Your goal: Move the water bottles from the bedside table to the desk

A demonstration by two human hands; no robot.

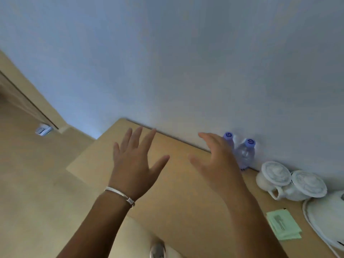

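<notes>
Head view, tilted. A pale, matte wall (186,53) is filling the upper frame, and a smooth tan wooden desk (167,192) is running diagonally beneath it, its back edge lying against the wall. The left hand (134,162) is hovering over the bare desk surface with all five fingers straight and spread wide, holding nothing; a thin silver bangle (120,195) is circling its wrist. The right hand (217,164) is hovering just beside it, fingers extended and only slightly bent, thumb spread apart, likewise gripping nothing; whether its far edge is touching the nearer bottle cannot be told.

A white round kettle (327,216) is sitting at the right edge, partly cut off by the frame. Two white ceramic cups (290,185) are standing side by side near the wall, each one wearing a round paper cover. A flat, pale green paper sachet (283,224) is lying in front of the cups, next to the kettle.

Two small clear plastic water bottles are standing upright on the desk, close against the wall and just beside each other. The left bottle (229,139) is showing mainly its purple cap, its body being largely hidden behind the right hand's fingers. The right bottle (245,155) is standing in full view between that hand and the cups, ribbed, transparent and purple-capped. Both bottles are lying well apart from the left hand.
</notes>
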